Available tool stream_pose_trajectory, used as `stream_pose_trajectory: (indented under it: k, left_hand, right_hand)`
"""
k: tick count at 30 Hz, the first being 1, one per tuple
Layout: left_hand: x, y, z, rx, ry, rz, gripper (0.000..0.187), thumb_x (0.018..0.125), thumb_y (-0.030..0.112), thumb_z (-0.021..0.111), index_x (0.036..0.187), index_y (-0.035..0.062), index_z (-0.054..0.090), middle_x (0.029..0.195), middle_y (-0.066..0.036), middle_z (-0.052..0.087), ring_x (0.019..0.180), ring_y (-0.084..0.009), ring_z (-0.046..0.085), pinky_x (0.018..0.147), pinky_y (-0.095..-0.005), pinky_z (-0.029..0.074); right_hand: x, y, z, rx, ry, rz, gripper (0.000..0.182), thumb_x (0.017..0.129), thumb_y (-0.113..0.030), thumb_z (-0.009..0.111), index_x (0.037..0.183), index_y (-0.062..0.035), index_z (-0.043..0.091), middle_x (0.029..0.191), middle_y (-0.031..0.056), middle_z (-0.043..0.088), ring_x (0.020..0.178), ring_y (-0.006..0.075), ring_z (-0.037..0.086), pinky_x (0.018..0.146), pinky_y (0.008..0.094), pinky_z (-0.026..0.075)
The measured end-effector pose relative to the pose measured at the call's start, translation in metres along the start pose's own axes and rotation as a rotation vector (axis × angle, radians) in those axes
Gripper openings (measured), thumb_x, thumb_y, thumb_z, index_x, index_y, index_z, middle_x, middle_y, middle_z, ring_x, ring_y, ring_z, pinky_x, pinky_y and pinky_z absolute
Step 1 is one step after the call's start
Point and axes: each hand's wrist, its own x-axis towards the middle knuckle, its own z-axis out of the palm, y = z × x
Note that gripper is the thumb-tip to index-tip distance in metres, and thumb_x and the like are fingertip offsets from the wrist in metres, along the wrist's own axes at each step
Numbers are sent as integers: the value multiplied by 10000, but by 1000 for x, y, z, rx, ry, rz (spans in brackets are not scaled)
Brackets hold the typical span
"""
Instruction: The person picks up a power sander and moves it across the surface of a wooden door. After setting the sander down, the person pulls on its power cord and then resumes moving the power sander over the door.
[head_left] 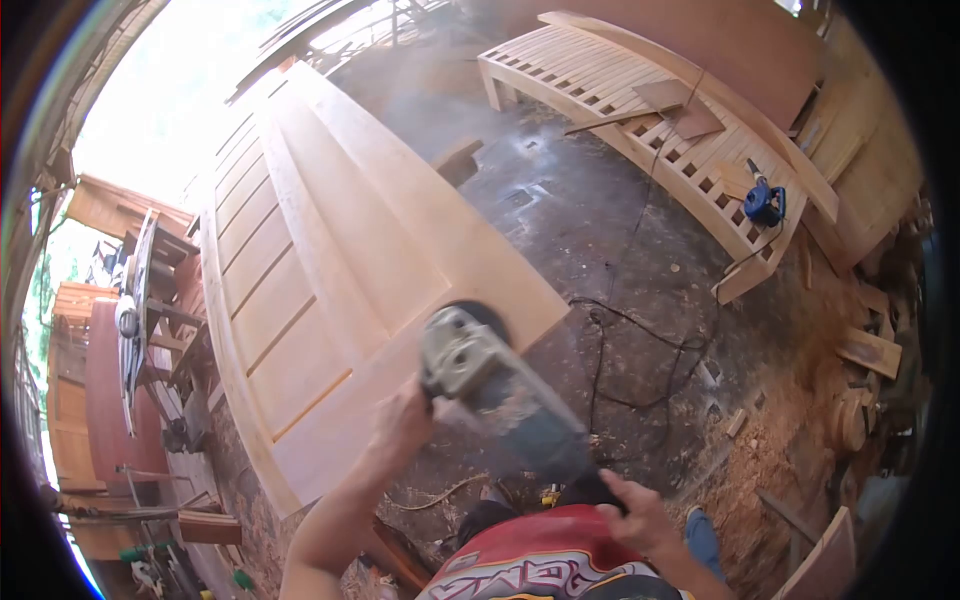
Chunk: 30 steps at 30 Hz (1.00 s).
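Note:
A large angle grinder point(525, 415) with a teal and grey dusty body is between my hands. Its dark round disc point(485, 315) lies against the near end of a pale wooden panelled door point(400, 215), close to the right corner. My left hand point(405, 415) is closed beside the grinder's metal head, on what looks like its side handle, mostly hidden by the fingers. My right hand point(638, 508) wraps round the black rear end of the tool, near my red shirt. The door has long raised rails and several recessed panels with dark grooves.
A slatted wooden bench frame point(600, 85) stands at the back right, bearing thin boards point(680, 110) and a blue power tool point(764, 203). A black cable point(640, 400) loops over the dark floor. Sawdust point(770, 470) and offcuts point(868, 352) lie at right. Dust hangs in the air.

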Motion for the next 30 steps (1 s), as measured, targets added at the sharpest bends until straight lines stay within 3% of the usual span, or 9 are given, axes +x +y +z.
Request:
stream_pose_trajectory:
  k: [3, 5, 6, 9, 12, 20, 22, 24, 30]
  left_hand:
    - [27, 64, 11, -2, -99, 83, 119, 959, 118, 497, 1036, 31, 520, 924, -252, 695, 808, -431, 702, 686, -526, 554]
    - [41, 90, 23, -4, -62, 176, 160, 916, 87, 526, 1053, 4, 529, 939, -250, 689, 809, -434, 695, 712, -528, 549]
    - [44, 98, 21, 36, -79, 191, 162, 915, 82, 517, 1055, -1, 526, 950, -251, 687, 815, -433, 695, 719, -520, 552]
    - [35, 85, 16, -23, -77, 162, 186, 906, 64, 506, 1076, -11, 520, 972, -266, 680, 848, -461, 683, 757, -534, 543]
    - [0, 27, 16, -112, -2, 87, 205, 899, 36, 491, 1098, -9, 515, 989, -276, 675, 870, -496, 663, 783, -565, 524]
    - [-156, -147, 3, 61, -18, -387, 243, 939, 139, 521, 1158, 44, 568, 887, -254, 703, 839, -451, 696, 757, -560, 538]
    - [-203, -204, 6, -51, 77, -453, 268, 927, 156, 556, 1165, 36, 584, 888, -251, 706, 836, -460, 690, 740, -563, 539]
    - [-228, -218, -19, -9, 174, -544, 230, 910, 157, 592, 1107, 39, 600, 880, -251, 705, 838, -471, 679, 736, -563, 534]
    - [-264, -272, -40, 1, 241, -503, 210, 930, 177, 570, 1070, 22, 597, 849, -283, 679, 843, -497, 656, 727, -580, 505]
  right_hand:
    - [-23, 31, -30, 41, 133, -8, 592, 878, -282, 702, 1391, -23, 559, 980, 237, 700, 872, 362, 715, 768, 422, 552]
    - [-39, 45, -50, 78, 110, 182, 597, 885, -280, 690, 1396, -6, 546, 1020, 237, 703, 918, 353, 716, 802, 407, 546]
    - [-43, 46, -53, 88, 100, 280, 600, 889, -278, 684, 1398, 3, 540, 1041, 238, 704, 940, 348, 716, 818, 399, 544]
    - [-40, 45, -46, 62, 87, 249, 589, 897, -251, 682, 1402, 11, 529, 1074, 241, 700, 950, 358, 710, 828, 391, 536]
    - [-23, 20, -15, 42, 37, 37, 597, 887, -223, 695, 1404, 22, 524, 1092, 263, 694, 953, 357, 712, 829, 409, 539]
    - [0, -64, 90, -67, -367, -94, 589, 876, -275, 737, 1425, -164, 557, 937, 189, 679, 814, 382, 672, 729, 427, 550]
    - [7, -90, 126, -54, -447, -136, 576, 901, -313, 715, 1441, -208, 546, 895, 173, 664, 782, 378, 663, 699, 440, 546]
    - [15, -103, 165, -35, -506, -216, 575, 920, -340, 695, 1461, -244, 527, 870, 161, 652, 756, 372, 661, 678, 452, 544]
    - [26, -125, 224, -11, -569, -327, 591, 924, -351, 689, 1482, -289, 503, 846, 149, 633, 724, 367, 657, 658, 463, 543]
